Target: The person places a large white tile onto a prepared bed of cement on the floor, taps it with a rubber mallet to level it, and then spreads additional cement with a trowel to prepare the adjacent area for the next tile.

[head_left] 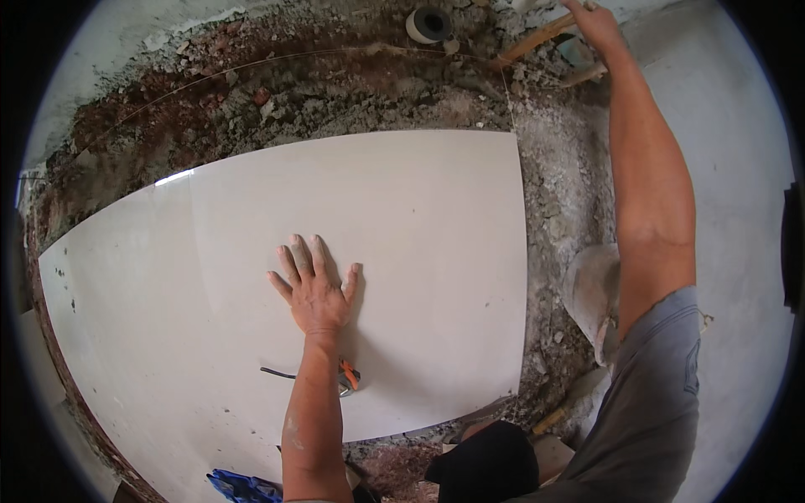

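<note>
My left hand (316, 289) lies flat with its fingers spread on a large, pale, glossy tile (436, 251). Nothing is in that hand. My right arm stretches far forward on the right. At the top edge my right hand (597, 25) has its fingers curled at the upper end of a wooden stick (537, 40); part of this grip is cut off by the picture's edge. Partly under my left forearm, a small orange and grey tool (348, 379) with a black strap rests on the tile.
Rough mortar and soil (335, 88) border the tile's far side, with a thin string stretched over them. A white and black roll (428, 25) sits there. Right of the tile are rubble and a whitish bag (592, 293). A blue object (243, 486) lies near the lower edge.
</note>
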{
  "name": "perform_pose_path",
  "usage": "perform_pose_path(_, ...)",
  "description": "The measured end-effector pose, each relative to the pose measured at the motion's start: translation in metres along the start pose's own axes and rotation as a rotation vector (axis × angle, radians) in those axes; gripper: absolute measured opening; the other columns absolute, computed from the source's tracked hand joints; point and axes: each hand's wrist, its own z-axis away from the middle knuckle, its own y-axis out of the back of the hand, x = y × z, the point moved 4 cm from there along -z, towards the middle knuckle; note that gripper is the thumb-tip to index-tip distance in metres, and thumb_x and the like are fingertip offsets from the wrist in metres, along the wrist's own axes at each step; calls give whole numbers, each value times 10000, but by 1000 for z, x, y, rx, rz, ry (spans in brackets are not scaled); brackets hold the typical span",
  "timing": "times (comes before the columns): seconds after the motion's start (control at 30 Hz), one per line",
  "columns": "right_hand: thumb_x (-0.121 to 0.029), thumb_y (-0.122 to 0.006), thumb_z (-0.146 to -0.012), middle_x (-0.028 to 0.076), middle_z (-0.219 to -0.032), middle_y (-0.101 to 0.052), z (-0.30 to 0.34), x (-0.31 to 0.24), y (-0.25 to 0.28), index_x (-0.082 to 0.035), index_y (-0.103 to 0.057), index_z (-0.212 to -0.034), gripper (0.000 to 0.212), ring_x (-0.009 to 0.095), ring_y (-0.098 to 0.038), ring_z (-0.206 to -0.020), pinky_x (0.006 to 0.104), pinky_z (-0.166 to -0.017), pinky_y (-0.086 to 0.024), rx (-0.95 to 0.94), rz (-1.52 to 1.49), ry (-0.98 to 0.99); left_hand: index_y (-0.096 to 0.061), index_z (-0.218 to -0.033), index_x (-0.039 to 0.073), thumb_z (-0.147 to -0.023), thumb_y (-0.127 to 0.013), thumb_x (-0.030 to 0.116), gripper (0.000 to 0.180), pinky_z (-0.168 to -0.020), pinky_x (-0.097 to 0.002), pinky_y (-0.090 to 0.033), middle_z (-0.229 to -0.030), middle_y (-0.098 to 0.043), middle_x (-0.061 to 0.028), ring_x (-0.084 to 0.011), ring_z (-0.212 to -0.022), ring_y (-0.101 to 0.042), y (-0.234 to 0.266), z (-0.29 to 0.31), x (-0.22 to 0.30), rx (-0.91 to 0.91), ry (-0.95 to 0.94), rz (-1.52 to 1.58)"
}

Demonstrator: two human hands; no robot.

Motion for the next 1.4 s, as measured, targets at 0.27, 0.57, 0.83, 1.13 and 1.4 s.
perform_pose_path(0.27,-474,-531,-833,328,-1243,-519,13,-15,6,107,-528,-1216,696,413,-510,-1177,416,-991,-406,-10,-92,-6,-273,-1471,124,-872,-408,635,799,-1129,-566,-1,-1546,-173,-137,-329,-1441,-59,-2,-1,1,32,-7,11)
perform_pose_path(0.57,-401,-575,-832,329,-1171,-551,13,4,-2,70,-478,-1258,643,450,-531,-1106,449,-944,-435,106,38,160,-252,-1478,133,-884,-409,613,779,-1131,-560,-12,-1547,-171,-137,-327,-1440,-68,0,-2,4,68,-14,-16)
perform_pose_path(0.83,-378,-571,-834,299,-1252,-502,41,-10,2,-11,-445,-1318,620,433,-493,-1157,462,-962,-424,158,191,119,-256,-1478,142,-874,-416,623,789,-1131,-556,-5,-1548,-175,-125,-321,-1441,-68,-3,-2,3,63,-14,-37)
perform_pose_path(1.13,-356,-577,-831,292,-1221,-530,46,-15,2,31,-447,-1289,614,447,-513,-1119,466,-952,-428,92,-7,236,-255,-1479,142,-885,-411,613,774,-1124,-569,-13,-1546,-180,-129,-334,-1439,-78,-7,-2,3,96,-33,-58)
perform_pose_path(1.4,-385,-553,-858,330,-1292,-458,38,-11,-2,95,-379,-1325,692,435,-463,-1199,454,-1012,-391,30,106,129,-252,-1479,139,-888,-412,609,772,-1120,-577,-21,-1544,-187,-129,-339,-1437,-85,-8,-2,1,107,-41,-75)
